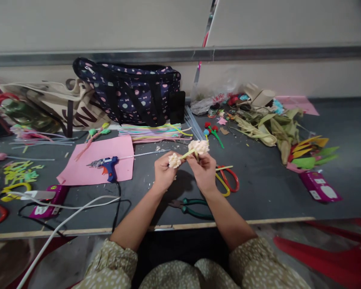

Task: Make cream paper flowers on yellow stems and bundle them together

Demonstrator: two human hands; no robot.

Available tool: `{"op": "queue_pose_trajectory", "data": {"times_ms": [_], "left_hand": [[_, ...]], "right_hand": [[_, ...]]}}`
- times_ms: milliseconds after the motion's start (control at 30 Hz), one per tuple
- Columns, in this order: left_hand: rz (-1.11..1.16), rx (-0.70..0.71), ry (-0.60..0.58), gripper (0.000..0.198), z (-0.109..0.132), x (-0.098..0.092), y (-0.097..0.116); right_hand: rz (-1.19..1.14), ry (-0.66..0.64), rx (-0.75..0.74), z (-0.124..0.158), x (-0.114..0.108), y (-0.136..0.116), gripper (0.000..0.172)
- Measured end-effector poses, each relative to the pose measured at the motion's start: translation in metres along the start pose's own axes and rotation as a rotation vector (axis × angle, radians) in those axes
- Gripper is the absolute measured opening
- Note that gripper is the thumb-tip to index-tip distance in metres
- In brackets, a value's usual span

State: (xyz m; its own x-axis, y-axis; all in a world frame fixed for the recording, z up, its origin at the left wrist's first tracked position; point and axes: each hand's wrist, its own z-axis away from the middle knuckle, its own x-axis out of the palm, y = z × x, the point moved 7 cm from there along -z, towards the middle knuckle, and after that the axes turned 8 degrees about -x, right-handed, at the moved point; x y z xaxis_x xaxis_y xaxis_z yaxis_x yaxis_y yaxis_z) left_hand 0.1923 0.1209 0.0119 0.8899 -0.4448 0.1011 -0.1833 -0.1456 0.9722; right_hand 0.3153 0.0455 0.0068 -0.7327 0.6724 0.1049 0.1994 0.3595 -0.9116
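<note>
My left hand (165, 171) pinches a small cream flower (174, 160) made of fluffy bits. A pale yellow-green stem (187, 154) runs from it toward my right hand (204, 173). That hand is closed on the stem, just below a larger cream flower (199, 147). How the stems join is hidden by my fingers. Both hands are raised a little over the dark table (258, 172). Below them lie pliers (195, 208) with green handles. Scissors (235, 181) with red and yellow handles rest beside my right wrist.
A blue hot glue gun (110, 166) lies on pink sheet (78, 154) at left, its cord trailing frontward. Behind are pipe cleaners (153, 133), a patterned dark bag (132, 92) and a phone (177, 107). Dried husks (267, 132) and a purple box (319, 186) sit at right.
</note>
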Motion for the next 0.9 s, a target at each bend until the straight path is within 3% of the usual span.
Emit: {"op": "queue_pose_trajectory", "data": {"times_ms": [333,633,767,900], "left_hand": [[0.251,-0.276,-0.026,0.021,-0.01,-0.002,-0.027],[0.322,-0.371,-0.2,0.025,-0.002,0.014,-0.033],[0.301,-0.343,-0.172,0.023,-0.003,0.013,-0.032],[0.264,-0.311,-0.061,0.022,-0.001,0.009,-0.032]], "right_hand": [[0.144,-0.11,-0.043,-0.009,0.0,-0.015,0.017],[-0.053,-0.217,0.038,-0.011,0.008,-0.007,0.017],[-0.007,-0.163,-0.004,-0.008,0.006,-0.008,0.015],[0.091,-0.1,-0.036,-0.002,0.007,-0.005,0.017]]}}
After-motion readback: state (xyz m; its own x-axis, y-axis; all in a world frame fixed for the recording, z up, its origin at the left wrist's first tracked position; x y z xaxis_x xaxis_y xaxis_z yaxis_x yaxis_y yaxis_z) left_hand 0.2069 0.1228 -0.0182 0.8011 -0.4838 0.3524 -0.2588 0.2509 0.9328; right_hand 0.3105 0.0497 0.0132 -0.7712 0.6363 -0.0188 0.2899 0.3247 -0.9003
